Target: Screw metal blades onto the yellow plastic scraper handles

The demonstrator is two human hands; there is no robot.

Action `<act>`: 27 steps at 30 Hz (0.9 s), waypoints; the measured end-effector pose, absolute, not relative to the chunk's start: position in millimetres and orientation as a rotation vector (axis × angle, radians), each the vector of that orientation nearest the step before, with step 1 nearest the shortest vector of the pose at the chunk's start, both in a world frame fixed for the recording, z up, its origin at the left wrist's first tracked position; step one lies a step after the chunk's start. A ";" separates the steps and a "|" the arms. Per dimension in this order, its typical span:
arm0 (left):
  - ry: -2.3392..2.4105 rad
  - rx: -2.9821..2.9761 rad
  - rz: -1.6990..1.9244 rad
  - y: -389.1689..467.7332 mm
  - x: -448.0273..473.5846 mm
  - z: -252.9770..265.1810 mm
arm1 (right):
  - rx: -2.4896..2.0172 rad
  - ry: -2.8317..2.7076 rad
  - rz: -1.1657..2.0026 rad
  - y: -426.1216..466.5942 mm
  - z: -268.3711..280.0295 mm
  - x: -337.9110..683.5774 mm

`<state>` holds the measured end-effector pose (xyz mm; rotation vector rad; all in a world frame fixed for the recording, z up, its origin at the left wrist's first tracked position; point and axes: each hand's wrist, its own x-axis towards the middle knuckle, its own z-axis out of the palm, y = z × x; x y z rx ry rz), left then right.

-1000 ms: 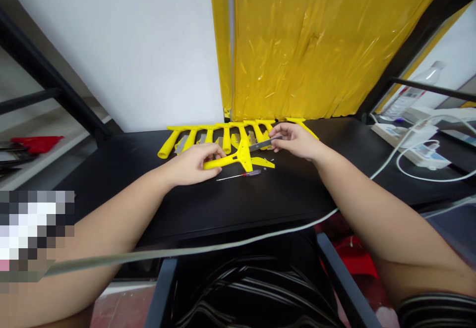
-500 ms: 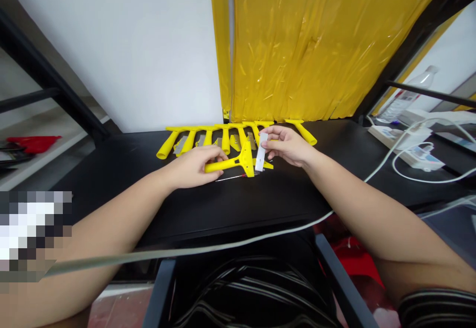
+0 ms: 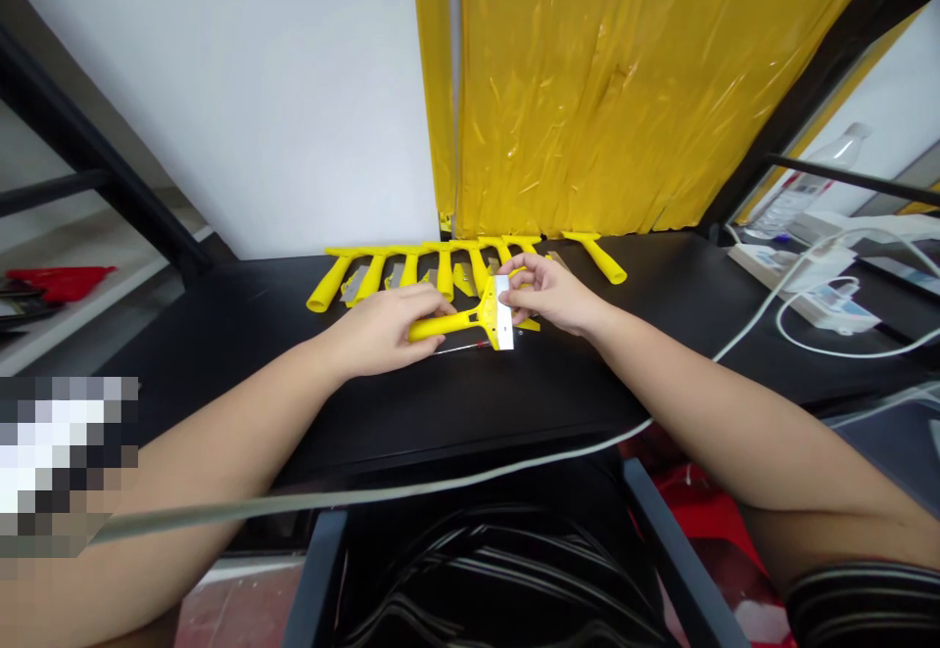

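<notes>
My left hand (image 3: 393,327) is closed around the handle of a yellow scraper (image 3: 447,325), whose wide head points right. Against that head lies a flat, silvery-white blade (image 3: 504,320), pinched between the thumb and fingers of my right hand (image 3: 552,298). Beneath the scraper, a thin screwdriver (image 3: 462,347) rests on the black table, partly covered. A loose yellow piece (image 3: 530,326) pokes out behind the blade. Just beyond my hands, several yellow scraper handles (image 3: 372,278) stand in a row, with metal blades (image 3: 354,283) and yellow parts between them.
A white cable (image 3: 558,454) crosses in front of the black table (image 3: 441,408). White power strips (image 3: 822,300) and a clear plastic bottle (image 3: 815,178) are at the right. A white panel and a yellow-wrapped panel (image 3: 580,90) rise behind the row.
My right hand has moved left, bringing the blade from beside the scraper's head onto it. My left hand keeps its hold on the handle, nearly unmoved.
</notes>
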<state>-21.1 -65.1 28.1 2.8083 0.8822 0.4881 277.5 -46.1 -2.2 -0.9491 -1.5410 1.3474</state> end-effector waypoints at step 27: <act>0.994 2.933 0.564 -71.3 -18.3 32.5 | -0.858 -1.831 1.163 -57.5 -5.0 275.1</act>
